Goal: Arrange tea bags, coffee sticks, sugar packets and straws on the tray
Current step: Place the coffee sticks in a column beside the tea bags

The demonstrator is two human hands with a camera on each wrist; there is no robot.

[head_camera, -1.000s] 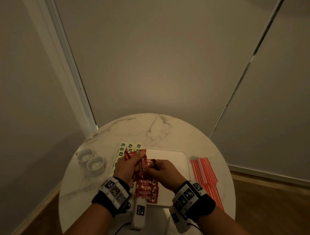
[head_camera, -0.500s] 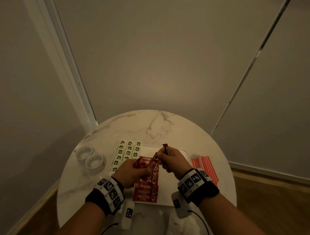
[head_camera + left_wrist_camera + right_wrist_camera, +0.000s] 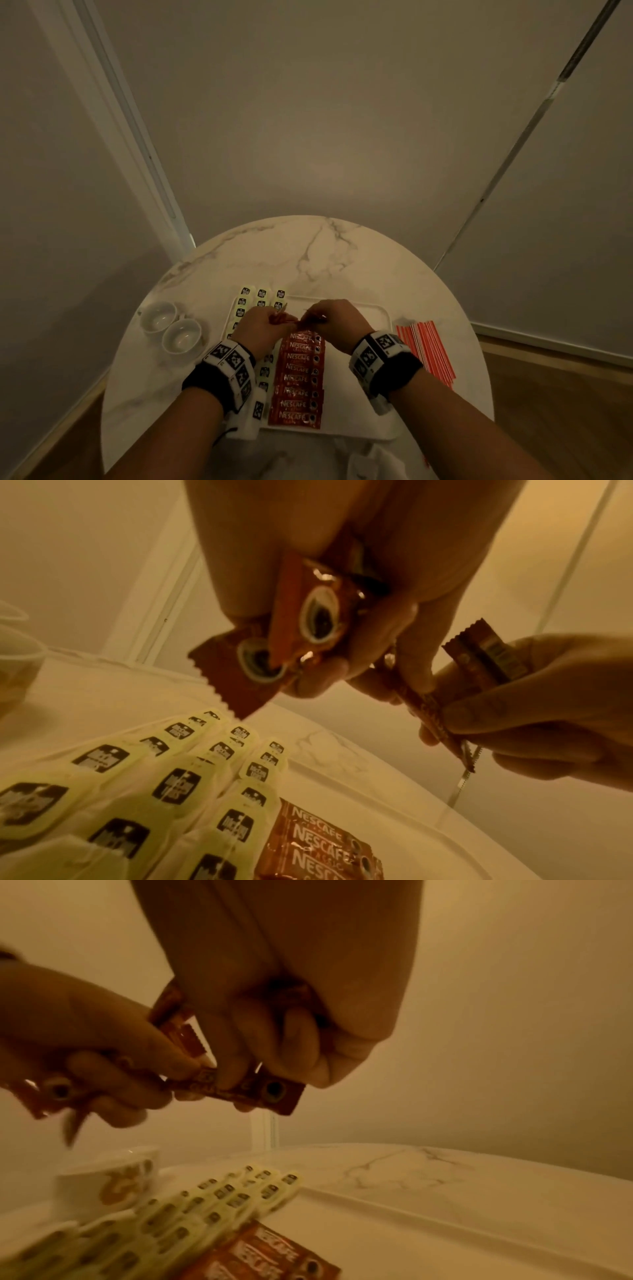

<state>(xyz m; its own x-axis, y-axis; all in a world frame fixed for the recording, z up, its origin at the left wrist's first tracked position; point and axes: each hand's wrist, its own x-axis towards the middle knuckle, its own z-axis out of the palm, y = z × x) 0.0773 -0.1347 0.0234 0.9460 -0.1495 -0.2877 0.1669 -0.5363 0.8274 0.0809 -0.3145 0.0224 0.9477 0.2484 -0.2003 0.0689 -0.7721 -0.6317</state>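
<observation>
Cream tea bags (image 3: 247, 310) fill the tray's (image 3: 383, 313) left side; beside them the left hand (image 3: 262, 325) grips spare coffee sticks (image 3: 291, 631). Right hand (image 3: 334, 320) pinches one stick (image 3: 260, 1091), best laid flat, overlapping the red row (image 3: 299, 377) squarely.

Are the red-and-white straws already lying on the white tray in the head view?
No. The straws lie on the marble table, outside the right rim of the tray.
</observation>
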